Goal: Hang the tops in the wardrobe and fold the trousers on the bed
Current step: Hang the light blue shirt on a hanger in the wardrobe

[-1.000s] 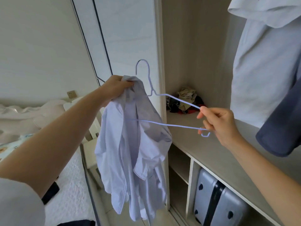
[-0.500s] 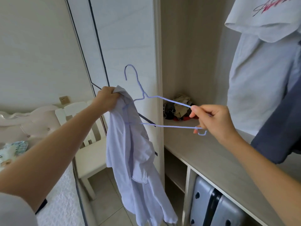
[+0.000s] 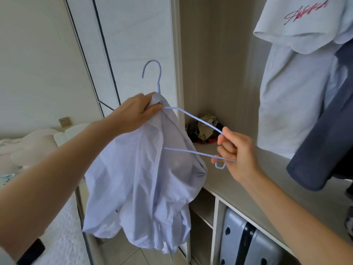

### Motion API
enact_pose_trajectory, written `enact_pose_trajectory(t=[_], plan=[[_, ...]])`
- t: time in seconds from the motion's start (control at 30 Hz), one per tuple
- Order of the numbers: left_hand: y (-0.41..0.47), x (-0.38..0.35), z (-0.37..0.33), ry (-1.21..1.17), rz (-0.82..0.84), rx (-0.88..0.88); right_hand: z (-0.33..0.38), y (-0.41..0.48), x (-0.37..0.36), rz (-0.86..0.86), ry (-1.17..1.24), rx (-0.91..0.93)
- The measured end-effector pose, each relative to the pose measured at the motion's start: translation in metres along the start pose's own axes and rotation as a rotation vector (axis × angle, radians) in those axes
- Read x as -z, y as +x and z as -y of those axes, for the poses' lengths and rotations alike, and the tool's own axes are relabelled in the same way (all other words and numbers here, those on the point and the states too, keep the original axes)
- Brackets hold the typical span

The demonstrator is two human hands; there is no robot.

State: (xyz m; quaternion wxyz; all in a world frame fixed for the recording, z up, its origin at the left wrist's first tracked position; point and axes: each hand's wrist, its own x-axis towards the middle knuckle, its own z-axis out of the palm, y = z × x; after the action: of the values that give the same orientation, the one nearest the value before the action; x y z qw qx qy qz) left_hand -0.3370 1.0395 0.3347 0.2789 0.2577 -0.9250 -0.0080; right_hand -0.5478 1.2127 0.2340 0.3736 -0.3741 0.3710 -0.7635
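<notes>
The left hand [image 3: 133, 115] and right hand [image 3: 238, 153] are bare, and a pale grey sleeve [image 3: 4, 260] shows on the left upper arm.

At frame centre, shirt [image 3: 145, 169] hanging below left hand [image 3: 133, 113], with hook of hanger [image 3: 193, 119] sticking up above it and its bars running right to right hand [image 3: 236, 150]. Behind both, wardrobe shelf [image 3: 267, 180] crossing the right half; at its back, heap of clothes [image 3: 206, 129]; above it at upper right, hung T-shirt [image 3: 296, 92], another garment [image 3: 328, 142] just right. Under the shelf at lower right, suitcase [image 3: 248, 243]. At lower left, bed [image 3: 57, 236].
</notes>
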Motion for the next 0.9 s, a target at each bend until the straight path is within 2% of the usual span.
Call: enact_pose_trajectory(t=[0.07,0.1,0.2,0.23,0.27,0.33,0.4,0.47,0.53,0.6,0.67,0.77,0.83,0.9], plan=[[0.001,0.000,0.004,-0.152,-0.015,0.050,0.003,0.006,0.000,-0.018,0.049,-0.096],[0.001,0.002,0.007,-0.168,-0.049,0.063,0.001,0.012,0.003,-0.083,0.061,-0.144],[0.004,0.011,0.017,-0.218,-0.148,0.129,-0.025,0.026,0.016,-0.438,-0.007,-0.336],[0.006,0.015,0.020,-0.255,-0.167,0.135,-0.037,0.024,0.019,-0.480,-0.065,-0.423],[0.007,0.018,0.022,-0.291,-0.183,0.135,-0.049,0.018,0.018,-0.426,-0.151,-0.516],[0.009,0.021,0.019,-0.320,-0.213,0.135,-0.065,-0.006,0.004,-0.113,-0.400,-0.683],[0.012,0.019,0.014,-0.329,-0.241,0.150,-0.072,-0.023,-0.021,0.185,-0.578,-0.770],[0.014,0.018,0.008,-0.344,-0.245,0.154,-0.079,-0.026,-0.040,0.350,-0.678,-0.766],[0.016,0.019,0.003,-0.382,-0.255,0.156,-0.088,-0.023,-0.049,0.446,-0.867,-0.689],[0.016,0.021,-0.002,-0.446,-0.269,0.157,-0.108,-0.017,-0.048,0.461,-1.044,-0.650],[0.015,0.023,-0.009,-0.509,-0.273,0.146,-0.127,-0.017,-0.046,0.438,-1.083,-0.687],[0.011,0.026,-0.013,-0.556,-0.271,0.132,-0.146,-0.011,-0.039,0.371,-1.213,-0.585],[0.007,0.027,-0.009,-0.520,-0.290,0.141,-0.146,-0.002,-0.030,0.270,-1.210,-0.509],[0.001,0.026,0.001,-0.450,-0.336,0.176,-0.137,0.009,-0.020,0.183,-1.093,-0.551]])
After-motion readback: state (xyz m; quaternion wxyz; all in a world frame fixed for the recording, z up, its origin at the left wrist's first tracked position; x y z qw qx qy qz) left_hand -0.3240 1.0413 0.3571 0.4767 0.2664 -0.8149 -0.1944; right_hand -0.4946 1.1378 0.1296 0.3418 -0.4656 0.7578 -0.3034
